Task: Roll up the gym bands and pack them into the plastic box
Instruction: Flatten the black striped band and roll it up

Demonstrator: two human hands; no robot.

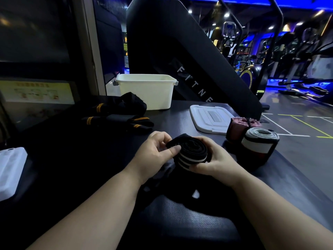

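A black band with white stripes [191, 152] is mostly rolled into a coil at the centre. My right hand [214, 157] grips the roll from the right. My left hand [156, 150] pinches the band's outer layer on the left side. The band's loose tail hangs down below the roll toward me. Two rolled bands stand to the right: a pink one [237, 127] and a grey, white and red one [257, 143]. The white plastic box [149, 92] stands open at the back, its lid [209, 120] lying flat beside it.
Unrolled black bands with orange stripes [119, 114] lie in a heap left of the box. A white object [9, 170] sits at the left edge. The dark mat ends on the right, with gym floor and a large black machine [180, 51] behind.
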